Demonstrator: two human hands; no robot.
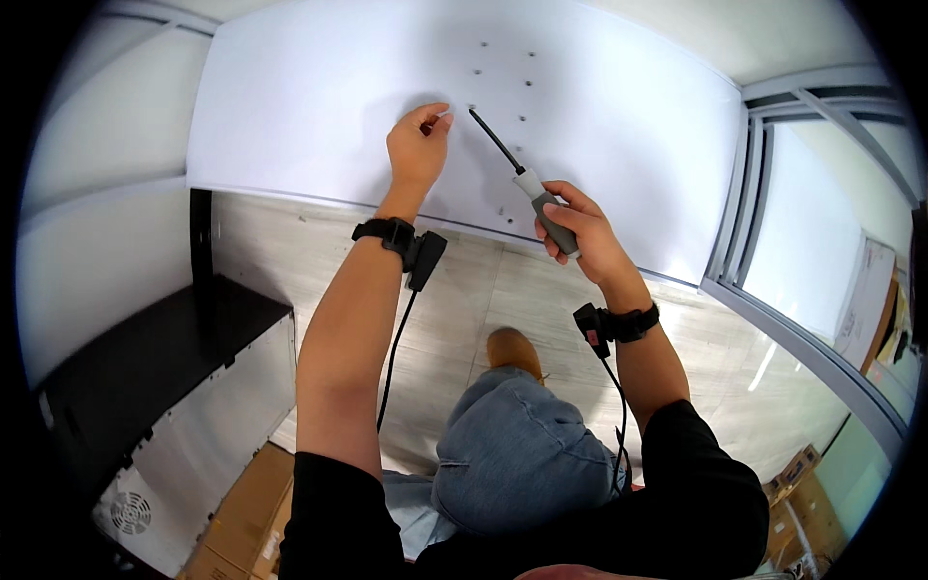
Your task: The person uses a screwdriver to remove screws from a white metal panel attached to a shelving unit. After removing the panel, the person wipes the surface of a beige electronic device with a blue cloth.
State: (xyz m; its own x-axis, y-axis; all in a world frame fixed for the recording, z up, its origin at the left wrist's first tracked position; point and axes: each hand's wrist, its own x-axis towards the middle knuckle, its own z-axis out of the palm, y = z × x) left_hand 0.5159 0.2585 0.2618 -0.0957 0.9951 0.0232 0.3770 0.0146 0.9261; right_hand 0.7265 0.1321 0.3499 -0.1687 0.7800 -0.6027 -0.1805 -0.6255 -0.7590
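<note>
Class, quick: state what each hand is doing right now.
Left hand: fingertips pinched at a hole in the white panel; contents cannot be told.
Right hand: closed around a grey-handled screwdriver.

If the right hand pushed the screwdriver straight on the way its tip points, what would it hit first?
Most likely the white panel, close to the small hole near the left hand. The right hand aims the screwdriver up-left; its tip seems almost there, though depth is unclear.

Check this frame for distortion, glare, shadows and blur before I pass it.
Head view: strong fisheye, the white panel's edges bow and the corners go black. Light is even; glare streaks only on the floor at right. Soft shadow beside the left hand on the panel. Left hand, right hand and screwdriver are sharp, without motion blur.
</note>
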